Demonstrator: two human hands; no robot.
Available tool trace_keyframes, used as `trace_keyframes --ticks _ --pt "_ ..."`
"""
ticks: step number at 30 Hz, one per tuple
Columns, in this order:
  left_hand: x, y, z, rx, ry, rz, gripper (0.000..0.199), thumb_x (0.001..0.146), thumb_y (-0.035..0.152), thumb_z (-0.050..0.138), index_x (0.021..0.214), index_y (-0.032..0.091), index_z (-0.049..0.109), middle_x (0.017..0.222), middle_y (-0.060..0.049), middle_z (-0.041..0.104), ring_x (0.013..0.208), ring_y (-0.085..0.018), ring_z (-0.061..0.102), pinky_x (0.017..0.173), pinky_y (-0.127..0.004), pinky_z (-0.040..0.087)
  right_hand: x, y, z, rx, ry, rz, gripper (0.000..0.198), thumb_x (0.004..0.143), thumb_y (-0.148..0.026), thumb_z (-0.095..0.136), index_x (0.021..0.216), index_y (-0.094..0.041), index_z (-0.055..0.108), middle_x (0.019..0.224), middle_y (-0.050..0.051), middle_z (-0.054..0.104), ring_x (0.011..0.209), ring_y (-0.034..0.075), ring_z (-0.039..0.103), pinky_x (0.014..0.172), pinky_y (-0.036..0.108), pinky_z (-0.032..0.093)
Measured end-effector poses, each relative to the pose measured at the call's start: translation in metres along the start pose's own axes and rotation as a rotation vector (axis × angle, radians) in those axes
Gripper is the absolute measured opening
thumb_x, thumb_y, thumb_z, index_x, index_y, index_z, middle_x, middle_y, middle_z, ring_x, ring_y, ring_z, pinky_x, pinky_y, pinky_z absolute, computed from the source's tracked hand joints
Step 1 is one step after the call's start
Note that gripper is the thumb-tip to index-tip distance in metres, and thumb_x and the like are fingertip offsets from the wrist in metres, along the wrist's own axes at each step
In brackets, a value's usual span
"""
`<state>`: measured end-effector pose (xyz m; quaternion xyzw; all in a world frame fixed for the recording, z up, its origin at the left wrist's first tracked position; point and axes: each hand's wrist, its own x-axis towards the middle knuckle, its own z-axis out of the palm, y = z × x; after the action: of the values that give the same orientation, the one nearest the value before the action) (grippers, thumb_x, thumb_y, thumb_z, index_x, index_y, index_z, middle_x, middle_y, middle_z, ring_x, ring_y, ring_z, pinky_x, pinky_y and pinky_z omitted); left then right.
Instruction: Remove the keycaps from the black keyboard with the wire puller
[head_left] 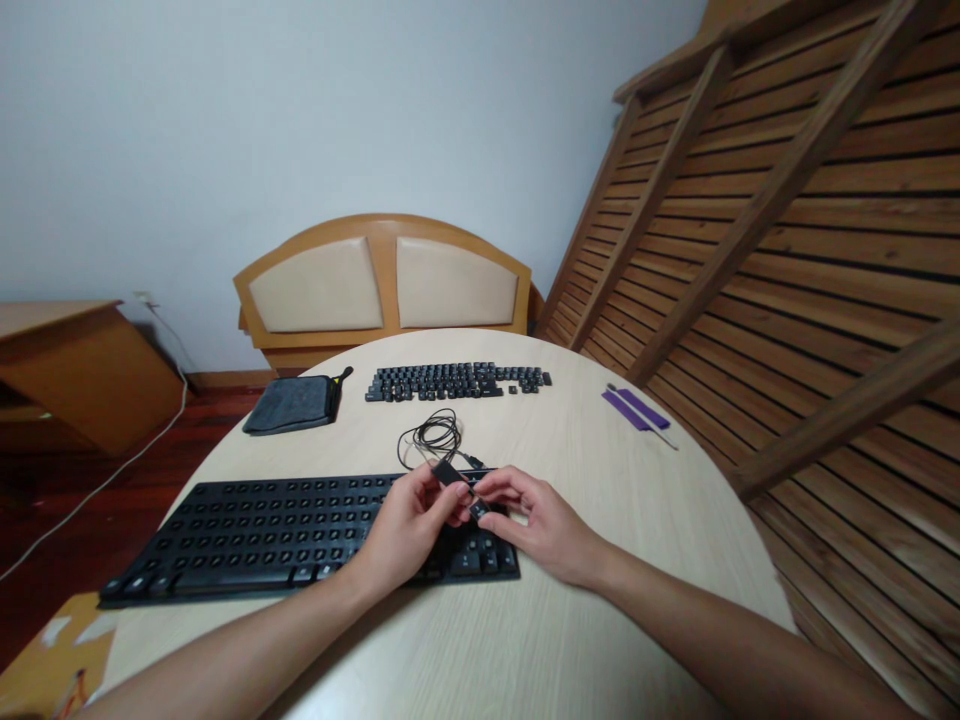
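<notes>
My left hand [412,520] is closed on a small black rectangular piece [448,472], whose kind I cannot make out. Between the fingertips of my right hand [536,525] is a black keycap [478,510] with a pale mark, held close to the left fingertips. Both hands are above the right end of a black keyboard [259,535]. Most of its key positions are bare, with keycaps along the front row and at the right end. Its coiled black cable [439,432] lies just beyond my hands. My hands hide part of the keyboard's right side.
Loose black keycaps [431,382] lie in rows at the back of the round table [622,620]. A grey cloth [289,405] is at the left. On the right, a slim pale tool [649,420] lies across a purple piece [634,408]. Slatted wood panels lean beyond.
</notes>
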<state>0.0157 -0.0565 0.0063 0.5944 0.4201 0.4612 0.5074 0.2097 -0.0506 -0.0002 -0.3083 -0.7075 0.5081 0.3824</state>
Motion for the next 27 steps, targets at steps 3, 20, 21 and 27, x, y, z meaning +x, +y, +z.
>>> trace_keyframes --ticks 3,20,21,27 --pt "-0.001 0.0 0.0 0.045 0.021 0.007 0.027 0.086 0.042 0.063 0.08 0.016 0.058 0.067 0.0 0.065 0.061 -0.014 0.061 0.06 -0.025 0.051 0.0 -0.002 -0.003 -0.209 -0.012 -0.091 0.019 0.09 -0.023 0.063 0.109 -0.023 0.064 0.107 0.002 0.07 0.1 0.015 0.066 0.093 0.031 0.05" --pt "-0.002 -0.007 0.001 0.113 -0.013 0.015 0.024 0.086 0.038 0.063 0.083 0.014 0.062 0.071 -0.001 0.064 0.065 -0.015 0.059 0.062 -0.024 0.047 0.004 -0.002 -0.009 -0.615 -0.051 -0.358 0.016 0.091 -0.032 0.063 0.102 -0.022 0.069 0.104 0.005 0.069 0.104 0.019 0.062 0.095 0.033 0.047" --pt "-0.002 -0.008 0.001 0.118 -0.014 0.014 0.024 0.086 0.039 0.063 0.082 0.015 0.062 0.071 -0.001 0.064 0.065 -0.015 0.058 0.061 -0.024 0.047 0.004 -0.002 -0.009 -0.613 -0.043 -0.354 0.016 0.09 -0.033 0.064 0.101 -0.022 0.07 0.105 0.006 0.068 0.104 0.019 0.061 0.094 0.033 0.048" --pt "-0.002 -0.013 0.001 0.155 -0.029 0.007 0.025 0.086 0.039 0.063 0.083 0.014 0.064 0.072 -0.002 0.065 0.065 -0.015 0.058 0.061 -0.024 0.046 0.003 0.002 -0.005 -0.564 -0.044 -0.304 0.012 0.087 -0.033 0.068 0.089 -0.021 0.072 0.102 0.005 0.062 0.1 0.018 0.059 0.091 0.033 0.048"
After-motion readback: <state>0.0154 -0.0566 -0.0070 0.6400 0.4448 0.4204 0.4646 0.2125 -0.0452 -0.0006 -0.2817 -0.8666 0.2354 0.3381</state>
